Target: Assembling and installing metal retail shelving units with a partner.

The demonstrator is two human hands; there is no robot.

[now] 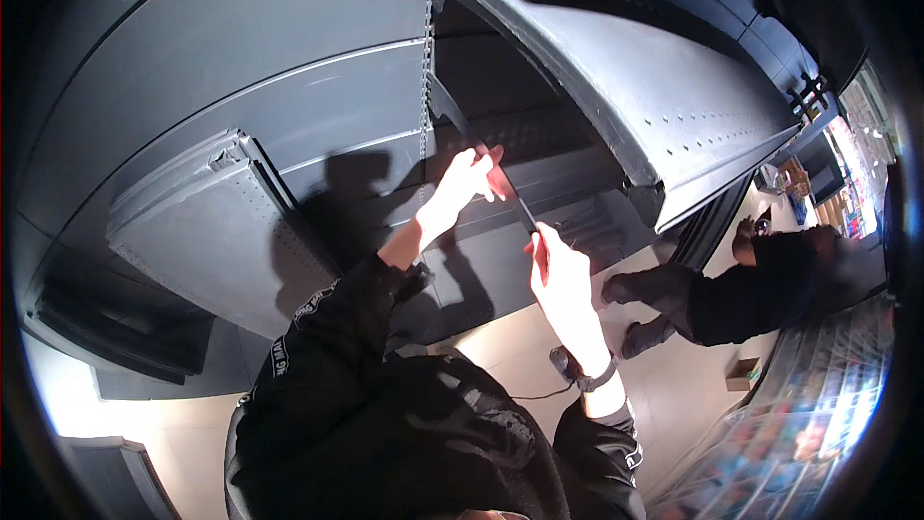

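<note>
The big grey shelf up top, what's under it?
Under the big grey shelf, both hands, left hand and right hand, hold a thin dark strip. Further back is too dark to see.

hands: 2 | dark strip: 1 | metal shelves: 2 | crouching person: 1

A dark metal shelving unit filled the far side, its back panels grey and bare. One perforated shelf board jutted out at the upper right; another shelf board hung at the left. Below, the pale floor carried a small cardboard box at the right.
</note>
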